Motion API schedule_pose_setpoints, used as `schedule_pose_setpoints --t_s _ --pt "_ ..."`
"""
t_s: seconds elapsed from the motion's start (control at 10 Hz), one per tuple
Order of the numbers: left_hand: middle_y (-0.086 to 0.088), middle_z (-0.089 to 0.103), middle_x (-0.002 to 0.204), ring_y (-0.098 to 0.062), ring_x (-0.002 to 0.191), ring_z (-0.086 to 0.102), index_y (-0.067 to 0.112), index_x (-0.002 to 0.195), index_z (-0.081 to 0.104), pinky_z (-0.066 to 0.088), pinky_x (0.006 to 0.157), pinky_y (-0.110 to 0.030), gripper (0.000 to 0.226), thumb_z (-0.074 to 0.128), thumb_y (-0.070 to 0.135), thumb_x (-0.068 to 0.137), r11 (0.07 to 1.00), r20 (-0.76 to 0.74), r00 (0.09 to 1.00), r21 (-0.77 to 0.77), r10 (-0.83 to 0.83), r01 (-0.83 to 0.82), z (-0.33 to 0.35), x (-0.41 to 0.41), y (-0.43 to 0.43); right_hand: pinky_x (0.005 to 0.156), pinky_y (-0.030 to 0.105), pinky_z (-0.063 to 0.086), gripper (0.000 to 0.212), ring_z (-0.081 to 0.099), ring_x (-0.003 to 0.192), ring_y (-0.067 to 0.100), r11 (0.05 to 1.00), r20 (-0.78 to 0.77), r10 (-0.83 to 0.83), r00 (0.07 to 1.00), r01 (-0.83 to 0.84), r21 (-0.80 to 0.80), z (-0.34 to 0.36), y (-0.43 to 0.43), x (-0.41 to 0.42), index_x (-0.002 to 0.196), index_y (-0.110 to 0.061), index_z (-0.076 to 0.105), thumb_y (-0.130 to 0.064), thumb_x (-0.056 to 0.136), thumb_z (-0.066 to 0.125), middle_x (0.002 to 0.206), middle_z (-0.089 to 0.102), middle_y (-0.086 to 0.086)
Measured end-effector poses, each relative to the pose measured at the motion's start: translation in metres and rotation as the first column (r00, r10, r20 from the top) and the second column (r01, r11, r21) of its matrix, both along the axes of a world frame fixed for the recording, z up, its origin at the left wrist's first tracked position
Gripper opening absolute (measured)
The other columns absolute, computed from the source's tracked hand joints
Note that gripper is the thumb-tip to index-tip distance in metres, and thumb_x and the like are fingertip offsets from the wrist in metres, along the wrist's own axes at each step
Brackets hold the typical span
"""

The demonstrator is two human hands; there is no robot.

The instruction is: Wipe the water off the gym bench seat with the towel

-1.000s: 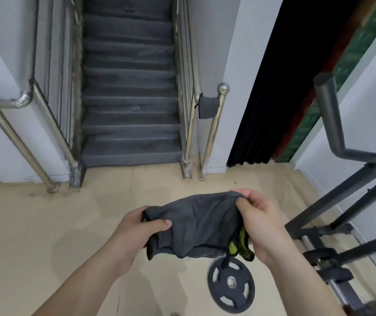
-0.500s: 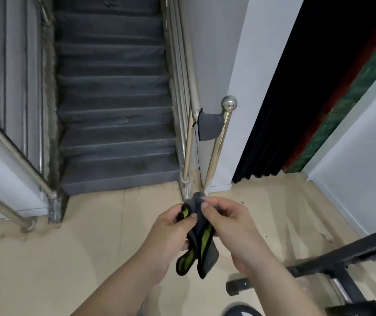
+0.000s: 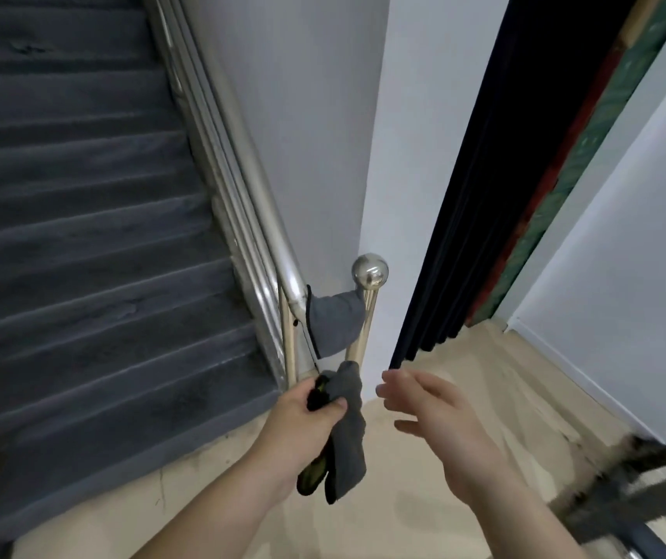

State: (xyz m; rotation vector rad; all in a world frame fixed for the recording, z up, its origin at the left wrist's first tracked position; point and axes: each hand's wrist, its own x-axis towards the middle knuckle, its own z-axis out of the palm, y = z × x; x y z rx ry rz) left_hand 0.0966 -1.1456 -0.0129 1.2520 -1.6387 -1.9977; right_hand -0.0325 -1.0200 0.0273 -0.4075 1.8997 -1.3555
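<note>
Grey towel (image 3: 346,429) now hangs bunched from your left hand (image 3: 297,425) alone, fist clamped; your right hand (image 3: 440,421) has let go, fingers spread. Bench seat out of view, wiping unstarted.

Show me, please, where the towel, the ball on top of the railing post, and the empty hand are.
towel (image 3: 349,449): head view, on the grey fold hanging below the left hand.
railing ball (image 3: 369,269): head view, on its shiny front.
right hand (image 3: 440,423): head view, on the open palm side.
</note>
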Motion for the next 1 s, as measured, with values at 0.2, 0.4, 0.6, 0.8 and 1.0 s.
schedule_pose_setpoints --t_s 0.2,0.4,0.6,0.8,1.0 --pt "0.004 0.079 0.106 -0.022 0.103 0.074 0.031 0.117 0.069 0.059 0.093 -0.048 0.026 0.071 0.023 0.092 0.989 -0.03 0.998 0.136 0.058 -0.054 -0.024 -0.098 -0.107 0.1 0.045 0.057 0.02 0.071 0.105 0.015 0.994 0.06 0.068 0.996 -0.073 0.079 -0.037 -0.095 -0.086 0.103 -0.029 0.073 -0.039 0.102 0.056 0.11 0.075 -0.005" --pt "-0.007 0.079 0.111 -0.03 0.105 0.074 0.024 0.122 0.065 0.055 0.099 -0.054 0.031 0.065 0.011 0.095 0.958 -0.116 0.992 0.288 0.055 -0.02 -0.035 -0.169 -0.177 0.096 0.034 0.056 0.023 0.066 0.11 0.013 0.993 0.029 0.086 0.996 -0.088 0.081 -0.076 -0.162 -0.144 0.113 -0.035 0.071 -0.027 0.104 0.052 0.12 0.071 -0.004" --pt "-0.01 0.075 0.116 -0.029 0.105 0.071 0.021 0.121 0.065 0.059 0.092 -0.048 0.026 0.063 0.017 0.095 0.984 0.009 0.998 0.163 0.064 -0.065 -0.059 -0.205 -0.245 0.077 0.002 0.047 0.04 0.057 0.119 0.003 0.978 0.054 0.178 0.983 -0.183 0.103 -0.098 -0.206 -0.167 0.145 -0.034 0.054 -0.026 0.106 0.051 0.141 0.055 -0.012" --pt "-0.003 0.058 0.111 -0.026 0.098 0.065 0.025 0.11 0.06 0.06 0.08 -0.044 0.033 0.063 0.043 0.084 0.66 0.708 0.699 -0.478 -0.101 0.579 -0.086 -0.217 -0.291 0.107 0.014 0.018 0.056 0.021 0.153 0.015 0.876 -0.024 0.366 0.93 -0.335 0.347 -0.125 -0.238 -0.154 0.16 -0.021 0.031 -0.037 0.108 0.042 0.161 0.019 -0.008" --pt "0.001 0.051 0.122 -0.021 0.108 0.059 0.024 0.13 0.051 0.057 0.079 -0.038 0.047 0.066 0.042 0.089 0.368 0.652 0.727 -0.635 -0.215 0.679 -0.072 -0.211 -0.313 0.087 0.028 0.05 0.03 0.062 0.107 0.02 0.95 -0.11 -0.077 0.991 0.107 0.294 -0.122 -0.253 -0.145 0.124 -0.015 0.069 -0.023 0.104 0.048 0.111 0.068 -0.004"
